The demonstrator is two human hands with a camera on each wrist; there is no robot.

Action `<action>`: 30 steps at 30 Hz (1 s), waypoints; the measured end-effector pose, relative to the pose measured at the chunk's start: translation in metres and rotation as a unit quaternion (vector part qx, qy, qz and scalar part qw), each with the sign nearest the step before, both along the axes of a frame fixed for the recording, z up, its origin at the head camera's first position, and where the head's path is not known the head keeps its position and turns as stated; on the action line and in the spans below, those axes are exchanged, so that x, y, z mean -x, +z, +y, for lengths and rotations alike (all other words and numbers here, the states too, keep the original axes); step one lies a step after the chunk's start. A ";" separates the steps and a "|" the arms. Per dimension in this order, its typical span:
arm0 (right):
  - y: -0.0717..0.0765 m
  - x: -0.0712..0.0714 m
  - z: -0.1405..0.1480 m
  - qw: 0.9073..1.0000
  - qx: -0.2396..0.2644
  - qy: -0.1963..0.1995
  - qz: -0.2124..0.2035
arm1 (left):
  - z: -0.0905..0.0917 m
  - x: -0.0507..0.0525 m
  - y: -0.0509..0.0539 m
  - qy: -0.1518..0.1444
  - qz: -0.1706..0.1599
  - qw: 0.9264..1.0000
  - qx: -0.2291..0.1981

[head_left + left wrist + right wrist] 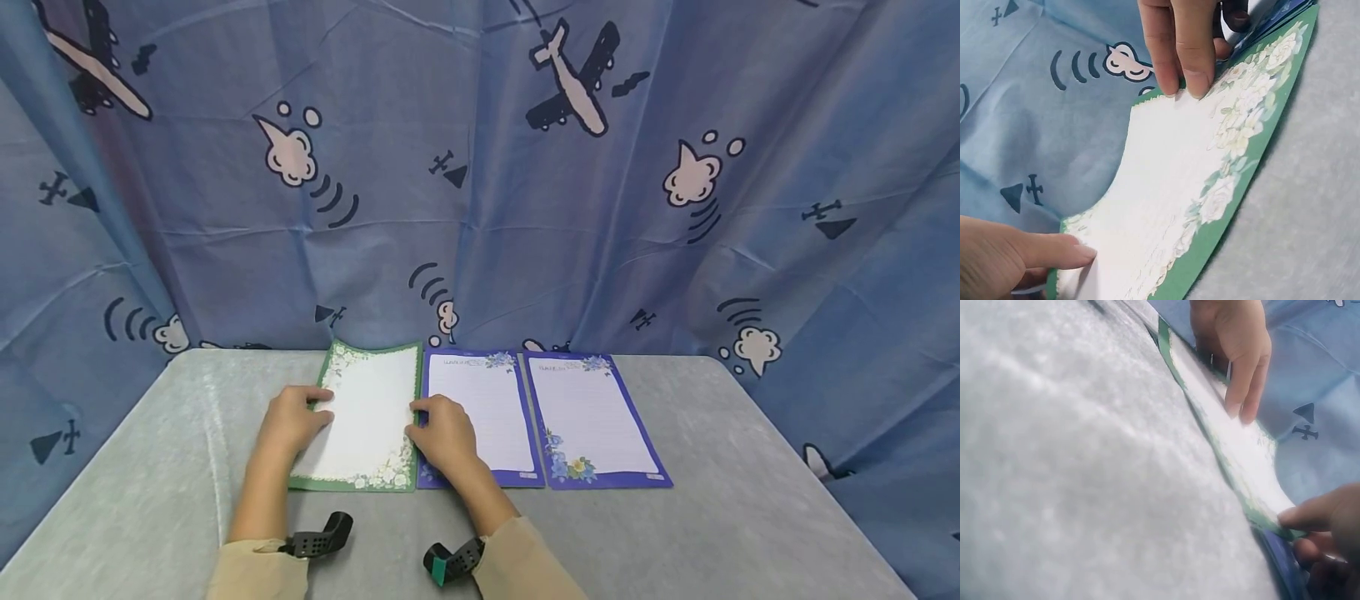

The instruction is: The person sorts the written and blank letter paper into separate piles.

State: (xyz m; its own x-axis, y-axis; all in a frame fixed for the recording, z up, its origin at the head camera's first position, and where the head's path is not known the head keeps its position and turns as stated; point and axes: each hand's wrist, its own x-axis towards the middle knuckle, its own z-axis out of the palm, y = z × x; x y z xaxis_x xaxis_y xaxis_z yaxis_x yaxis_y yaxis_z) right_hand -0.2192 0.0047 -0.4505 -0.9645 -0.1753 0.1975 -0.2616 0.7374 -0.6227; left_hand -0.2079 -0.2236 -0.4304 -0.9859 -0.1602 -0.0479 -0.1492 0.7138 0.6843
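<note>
A sheet of paper (367, 417) with a green border and white flowers bows upward a little, its top edge curved in the head view. My left hand (291, 421) pinches its left edge, thumb on top and other fingers partly hidden beneath. At the right edge, my right hand (447, 429) pinches the same sheet between thumb and fingers. A lined sheet with a purple border (487, 425) lies just right of it, partly covered by my right hand. In the left wrist view the green border (1244, 181) and printed flowers show close up.
Another purple-bordered lined sheet (600, 417) lies to the right of the first, with blue and yellow flowers at its lower left. All rest on a grey cloth-covered table (750, 500). A blue curtain (480, 167) printed with airplanes hangs behind the table's far edge.
</note>
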 end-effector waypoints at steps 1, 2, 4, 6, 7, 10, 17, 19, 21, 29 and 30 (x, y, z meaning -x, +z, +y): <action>0.000 0.000 0.000 1.000 0.000 0.000 0.004 | 0.000 0.000 0.000 0.004 -0.002 1.000 0.005; 0.000 -0.001 0.000 1.000 -0.002 -0.001 0.008 | 0.001 0.000 0.000 0.008 -0.004 1.000 0.010; -0.001 -0.001 -0.001 1.000 -0.003 -0.004 0.012 | 0.002 -0.001 0.000 0.015 -0.006 1.000 0.019; -0.001 -0.001 -0.002 1.000 -0.005 -0.008 0.013 | 0.002 -0.002 0.000 0.024 -0.004 0.999 0.026; -0.001 -0.001 -0.002 1.000 -0.006 -0.009 0.011 | 0.003 -0.002 0.000 0.028 -0.004 0.999 0.028; 0.000 -0.002 -0.003 1.000 -0.003 -0.009 0.005 | 0.003 -0.002 0.000 0.035 -0.005 0.999 0.026; 0.000 -0.001 -0.002 1.000 -0.007 -0.007 -0.002 | 0.002 -0.002 0.004 0.038 -0.019 0.999 0.020; 0.000 -0.001 -0.002 1.000 -0.007 -0.005 -0.003 | 0.001 -0.002 0.006 0.040 -0.021 0.999 0.024; 0.000 -0.001 -0.002 1.000 -0.008 -0.005 0.002 | 0.000 -0.003 0.008 0.042 -0.023 0.999 0.025; -0.003 -0.001 -0.001 1.000 -0.013 -0.005 0.020 | -0.003 -0.007 0.016 0.043 -0.041 0.998 0.022; -0.004 -0.001 -0.001 1.000 -0.014 -0.001 0.022 | -0.003 -0.007 0.016 0.044 -0.042 0.998 0.022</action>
